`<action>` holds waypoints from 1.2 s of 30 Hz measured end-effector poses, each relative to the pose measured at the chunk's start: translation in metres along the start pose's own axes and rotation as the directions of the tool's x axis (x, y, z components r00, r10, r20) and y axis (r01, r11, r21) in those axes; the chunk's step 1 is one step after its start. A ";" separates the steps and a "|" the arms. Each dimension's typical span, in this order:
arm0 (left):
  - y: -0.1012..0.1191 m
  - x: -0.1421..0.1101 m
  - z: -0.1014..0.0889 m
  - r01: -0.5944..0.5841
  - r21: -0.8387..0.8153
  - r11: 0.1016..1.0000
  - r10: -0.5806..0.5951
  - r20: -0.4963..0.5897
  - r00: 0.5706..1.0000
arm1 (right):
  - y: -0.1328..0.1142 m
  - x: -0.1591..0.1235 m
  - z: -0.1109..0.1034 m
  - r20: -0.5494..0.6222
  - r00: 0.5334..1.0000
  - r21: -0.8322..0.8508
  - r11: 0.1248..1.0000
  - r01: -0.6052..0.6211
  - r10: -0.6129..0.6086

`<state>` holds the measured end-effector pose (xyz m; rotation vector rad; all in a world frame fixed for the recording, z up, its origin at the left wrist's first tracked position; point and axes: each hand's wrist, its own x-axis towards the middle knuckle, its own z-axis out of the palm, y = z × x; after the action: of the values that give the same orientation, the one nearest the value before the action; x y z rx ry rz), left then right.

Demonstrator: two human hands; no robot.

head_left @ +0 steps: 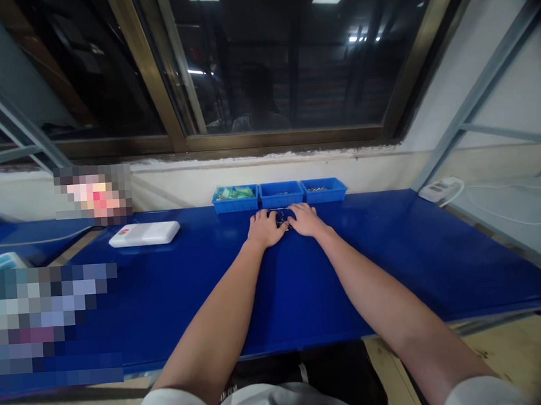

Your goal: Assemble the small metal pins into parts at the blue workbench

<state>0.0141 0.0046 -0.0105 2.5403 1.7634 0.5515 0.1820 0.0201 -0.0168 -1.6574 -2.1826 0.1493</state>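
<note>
Both my hands rest on the blue table, just in front of three small blue bins. My left hand lies with its fingers apart at the left of a little group of thin, shiny pieces. On the other side of these pieces lies my right hand, fingers spread too. The two thumbs point inward and come close to each other at the near side. What the pieces are is too small to make out, and the hands partly cover them.
Behind my hands stand a left bin with green-wrapped packets, a middle bin with a few thin pieces, and a right bin holding metal pieces. A white oblong device lies left. A power strip with cable sits far right.
</note>
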 end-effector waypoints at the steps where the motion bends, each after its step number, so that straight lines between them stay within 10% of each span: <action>1: 0.000 0.000 0.000 -0.003 -0.001 1.000 0.003 0.006 1.000 | 0.000 0.000 0.000 0.006 1.000 0.000 1.000 0.000 0.000; 15: 0.002 -0.001 -0.004 -0.066 -0.039 0.997 0.067 0.020 0.998 | 0.001 -0.004 -0.008 -0.114 0.989 0.073 0.992 0.099 -0.090; 27: 0.006 -0.002 -0.006 -0.129 -0.058 0.990 0.125 -0.069 0.990 | 0.006 -0.001 -0.003 -0.097 0.994 0.055 0.997 -0.045 0.050; 36: 0.012 0.000 -0.015 -0.217 -0.114 0.970 0.198 -0.156 0.968 | -0.008 -0.007 -0.013 -0.170 0.981 0.256 0.958 0.130 -0.088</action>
<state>0.0207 -0.0029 0.0058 2.6695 1.4488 0.8475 0.1813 0.0091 -0.0037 -1.3505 -2.0293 0.2595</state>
